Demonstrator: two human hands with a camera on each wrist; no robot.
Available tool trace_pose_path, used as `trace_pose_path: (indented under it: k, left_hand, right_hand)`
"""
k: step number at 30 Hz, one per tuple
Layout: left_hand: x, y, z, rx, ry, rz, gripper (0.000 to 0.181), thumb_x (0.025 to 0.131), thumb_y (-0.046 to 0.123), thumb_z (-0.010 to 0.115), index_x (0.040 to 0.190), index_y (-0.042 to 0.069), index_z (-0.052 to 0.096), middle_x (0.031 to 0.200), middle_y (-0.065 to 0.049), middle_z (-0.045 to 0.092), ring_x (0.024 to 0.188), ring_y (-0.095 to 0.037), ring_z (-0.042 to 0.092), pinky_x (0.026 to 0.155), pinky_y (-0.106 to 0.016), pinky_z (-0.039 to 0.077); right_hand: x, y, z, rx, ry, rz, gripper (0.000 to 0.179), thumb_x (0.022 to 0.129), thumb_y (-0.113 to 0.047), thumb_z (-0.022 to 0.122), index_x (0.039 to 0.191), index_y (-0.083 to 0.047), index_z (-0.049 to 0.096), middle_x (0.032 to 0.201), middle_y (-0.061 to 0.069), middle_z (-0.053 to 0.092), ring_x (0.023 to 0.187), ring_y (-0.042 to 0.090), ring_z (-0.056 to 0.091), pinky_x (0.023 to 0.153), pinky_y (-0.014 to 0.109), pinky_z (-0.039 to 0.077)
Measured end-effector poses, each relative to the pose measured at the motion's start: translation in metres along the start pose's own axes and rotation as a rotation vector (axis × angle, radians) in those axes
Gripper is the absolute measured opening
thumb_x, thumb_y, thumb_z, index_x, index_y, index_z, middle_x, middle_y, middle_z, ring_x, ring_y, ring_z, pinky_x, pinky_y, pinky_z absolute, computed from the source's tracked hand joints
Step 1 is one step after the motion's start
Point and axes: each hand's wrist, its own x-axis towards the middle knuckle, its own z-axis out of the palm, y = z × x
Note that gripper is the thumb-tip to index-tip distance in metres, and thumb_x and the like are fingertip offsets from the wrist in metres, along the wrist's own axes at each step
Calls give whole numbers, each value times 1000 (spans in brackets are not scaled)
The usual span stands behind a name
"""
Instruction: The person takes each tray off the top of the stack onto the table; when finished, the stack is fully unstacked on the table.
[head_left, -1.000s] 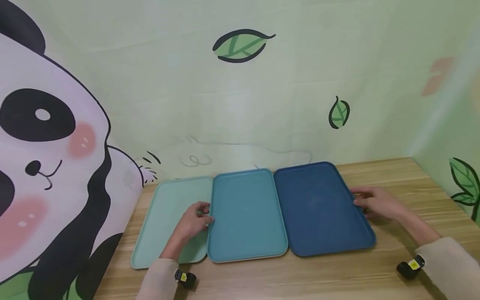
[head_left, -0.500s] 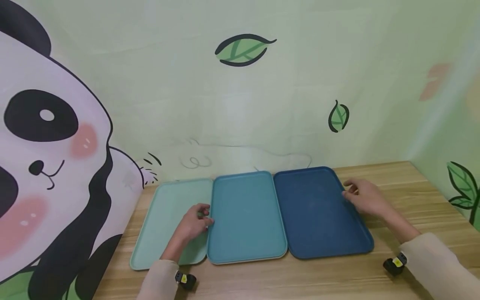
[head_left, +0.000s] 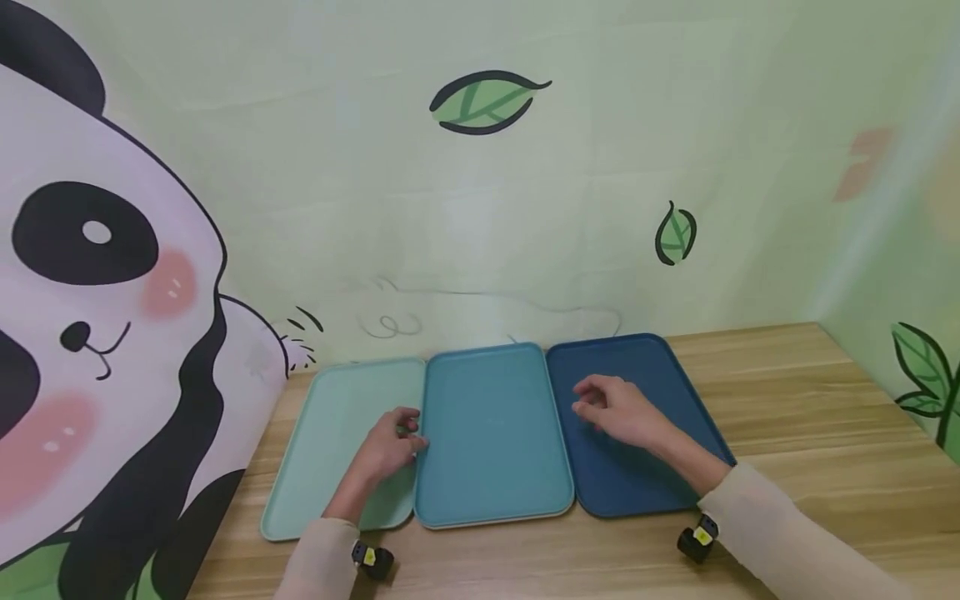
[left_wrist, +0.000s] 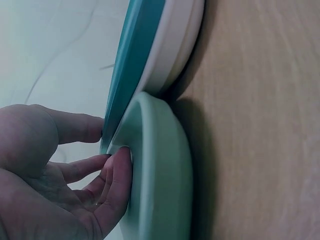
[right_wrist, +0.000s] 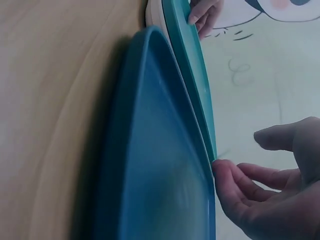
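Presently, the left hand (head_left: 386,448) pinches the left rim of the teal tray (head_left: 491,433) (beside the navy tray (head_left: 637,467) on the table (head_left: 795,425)). Over the latter, the right hand (head_left: 617,410) keeps a loose grip, holding nothing.

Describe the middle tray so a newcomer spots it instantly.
Start at the wooden table below the leaf-print backdrop. The middle tray lies between the mint tray and the navy tray. It alone is teal, with a pale layer showing underneath.
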Motion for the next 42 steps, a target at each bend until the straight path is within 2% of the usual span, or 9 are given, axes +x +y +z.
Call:
trace_pose_path:
  k: [4,10,19,22,25,30,37,42]
  left_hand:
    - [0,2,1,23,-3,-2,49,97,0,68,143,-9,53,122,-21,59,105,-31,64,80,-42,61]
    - [-2,5,0,27,-14,2,49,97,0,68,142,-10,53,123,-23,59,108,-34,64,80,-43,62]
    - [-1,2,1,18,-7,15,48,97,0,67,142,-10,53,119,-20,58,100,-29,63,78,-42,61]
    - [-1,2,0,17,-5,22,48,97,0,68,142,-10,53,119,-21,58,100,-29,63,77,-42,61]
    - [-4,4,-2,13,-11,28,48,98,-1,68,142,-11,53,120,-22,57,100,-30,63,78,-43,61]
    - [-5,4,-3,16,-14,35,47,99,0,67,142,-10,53,121,-22,57,99,-29,61,78,-42,60]
    - [-2,0,-1,24,-8,27,46,99,-1,67,142,-9,53,120,-20,57,96,-27,61,76,-41,60]
    - [-2,-2,0,27,-13,39,46,99,-1,67,141,-11,53,120,-21,57,96,-27,62,75,-41,60]
  right_hand:
    - [7,-5,11,-28,3,22,37,105,-16,65,133,8,63,106,12,71,79,22,70,68,36,58]
    - [13,-7,25,-4,-15,68,38,103,-14,68,132,9,63,100,9,70,74,20,69,69,35,58]
    - [21,-7,39,-13,52,134,41,99,-11,73,132,10,62,94,9,67,70,18,67,69,37,59]
    - [21,-5,42,31,62,152,39,98,-9,74,129,10,61,94,10,65,70,19,67,69,37,60]
    - [22,-4,45,125,81,170,34,97,-6,72,126,10,62,94,13,65,73,21,68,70,38,61]
    - [23,-3,48,212,137,192,28,96,-4,72,120,9,64,93,14,67,76,20,67,70,36,61]
    - [22,-6,53,169,193,201,25,95,-4,74,115,7,66,91,12,67,71,19,66,65,35,60]
    - [23,-2,56,40,221,170,24,93,-5,78,112,4,67,87,8,65,72,18,62,67,34,54]
